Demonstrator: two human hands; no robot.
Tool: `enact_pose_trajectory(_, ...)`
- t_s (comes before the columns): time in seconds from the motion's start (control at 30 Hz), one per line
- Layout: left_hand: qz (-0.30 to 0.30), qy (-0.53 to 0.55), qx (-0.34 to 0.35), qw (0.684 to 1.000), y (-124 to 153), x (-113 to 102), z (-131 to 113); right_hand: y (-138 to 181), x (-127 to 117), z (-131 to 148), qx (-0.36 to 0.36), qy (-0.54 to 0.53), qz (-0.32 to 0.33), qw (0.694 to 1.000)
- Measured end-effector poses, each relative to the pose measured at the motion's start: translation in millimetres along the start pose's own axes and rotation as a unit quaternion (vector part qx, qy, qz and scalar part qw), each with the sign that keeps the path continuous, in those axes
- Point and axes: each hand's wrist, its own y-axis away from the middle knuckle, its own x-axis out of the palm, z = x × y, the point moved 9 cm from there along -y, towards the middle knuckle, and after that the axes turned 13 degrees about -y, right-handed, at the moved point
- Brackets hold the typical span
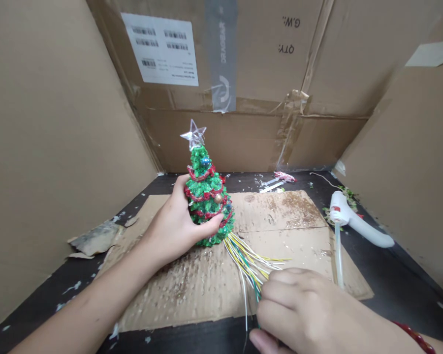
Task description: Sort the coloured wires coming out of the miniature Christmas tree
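Well, the left hand (175, 223) is clenched around a small glittery green Christmas tree (205, 196) with red tinsel garlands and a clear plastic star (194, 133), holding it tilted above a worn corrugated cardboard sheet (280, 211). A spray of thin yellow, green and white wires (247, 258) fans from the tree's base. The right hand (302, 309) is closed over their far ends, though its fingers hide the exact pinch.

The likeliest trouble seems to be a tug on those wires: too hard a pull could strain them where they leave the base, while a loose grip could let them splay. If the left hand slackened, the tilted tree could drop and crack its star.

To the right, a white hot glue gun (354, 216) with a long clear glue stick (338, 255) rests by the sheet's edge, close enough for a sideways swing of the right forearm to knock it. Red-and-white twine (285, 176) and white plastic strips (271, 187) lie beyond the sheet on the dark counter (40, 295), and tall brown cardboard box walls (59, 123) hem in the sides and back, limiting any wide movement.
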Motion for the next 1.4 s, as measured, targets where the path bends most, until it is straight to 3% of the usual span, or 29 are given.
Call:
enact_pose_trajectory(0.07, 0.001, -0.004, 0.004, 1.000, 0, 0, 0, -2, -12, -7, 0.045, -0.032, -0.028, 0.998)
enact_pose_trajectory(0.13, 0.005, -0.007, 0.005, 1.000, 0, 1, -1, -1, -23, -28, 0.150, -0.044, -0.046, 0.987)
enact_pose_trajectory(0.23, -0.003, -0.007, -0.020, 1.000, 2, -1, -2, 5, -26, -56, 0.275, -0.022, -0.011, 0.961)
enact_pose_trajectory(0.33, -0.005, -0.008, -0.042, 0.999, 4, -4, -5, 10, -16, -69, 0.321, -0.022, 0.043, 0.946)
enact_pose_trajectory(0.6, -0.001, 0.001, -0.045, 0.999, 4, -4, -7, 13, 2, -66, 0.319, -0.067, 0.075, 0.942)
enact_pose_trajectory(0.8, -0.001, -0.005, -0.042, 0.999, 5, -4, -8, 14, -3, -70, 0.336, -0.047, 0.061, 0.939)
enact_pose_trajectory(1.0, 0.003, 0.005, -0.043, 0.999, 4, -4, -7, 8, -7, -69, 0.307, -0.064, 0.029, 0.949)
enact_pose_trajectory(1.4, 0.000, 0.006, -0.039, 0.999, 3, -3, -7, 9, -3, -69, 0.303, -0.028, 0.053, 0.951)
